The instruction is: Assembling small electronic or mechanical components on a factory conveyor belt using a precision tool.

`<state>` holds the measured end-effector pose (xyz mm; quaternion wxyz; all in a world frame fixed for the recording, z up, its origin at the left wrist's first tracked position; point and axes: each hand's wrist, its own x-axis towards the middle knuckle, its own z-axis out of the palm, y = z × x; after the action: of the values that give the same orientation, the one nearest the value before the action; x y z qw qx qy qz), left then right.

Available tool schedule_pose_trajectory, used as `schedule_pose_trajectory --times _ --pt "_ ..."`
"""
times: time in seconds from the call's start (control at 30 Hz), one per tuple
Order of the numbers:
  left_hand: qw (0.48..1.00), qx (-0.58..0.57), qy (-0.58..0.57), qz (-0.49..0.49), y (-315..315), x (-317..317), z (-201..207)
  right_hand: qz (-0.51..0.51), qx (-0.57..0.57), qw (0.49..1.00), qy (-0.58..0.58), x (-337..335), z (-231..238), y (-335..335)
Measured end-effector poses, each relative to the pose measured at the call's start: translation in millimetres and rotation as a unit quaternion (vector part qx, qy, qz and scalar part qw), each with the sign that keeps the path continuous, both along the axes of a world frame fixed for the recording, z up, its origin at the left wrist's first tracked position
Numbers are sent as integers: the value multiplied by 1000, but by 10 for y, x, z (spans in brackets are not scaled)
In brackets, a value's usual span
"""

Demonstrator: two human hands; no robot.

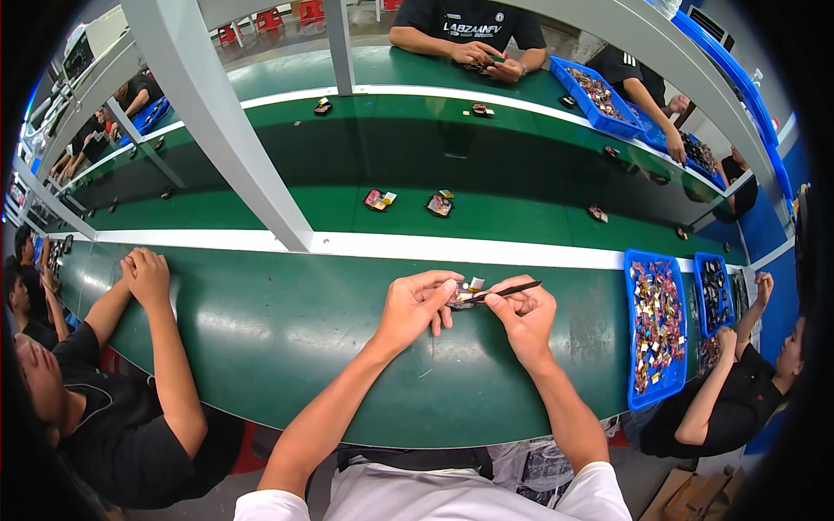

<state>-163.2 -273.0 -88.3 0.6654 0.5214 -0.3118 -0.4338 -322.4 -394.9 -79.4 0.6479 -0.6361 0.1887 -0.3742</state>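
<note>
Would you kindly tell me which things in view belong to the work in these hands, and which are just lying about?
Work in hand:
- small unit, in the left hand
- slim black tool, in the right hand
- blue tray of small parts, probably

Apparently just about:
- red stools
- cardboard box

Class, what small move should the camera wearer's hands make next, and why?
Perhaps the right hand should gently press the black stick against the small part: the left hand holds that part, and the stick's tip appears to be at it.
</note>
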Motion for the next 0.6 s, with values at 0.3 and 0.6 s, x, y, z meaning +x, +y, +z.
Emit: schedule_pose_trajectory --times 0.3,0.6 --pt "1000 -11 23 -13 -11 -16 -14 3 -30 1000 3 -5 -21 -11" --pt "1000 -9 11 -14 -15 -48 -9 14 -20 1000 5 -13 -13 -32"
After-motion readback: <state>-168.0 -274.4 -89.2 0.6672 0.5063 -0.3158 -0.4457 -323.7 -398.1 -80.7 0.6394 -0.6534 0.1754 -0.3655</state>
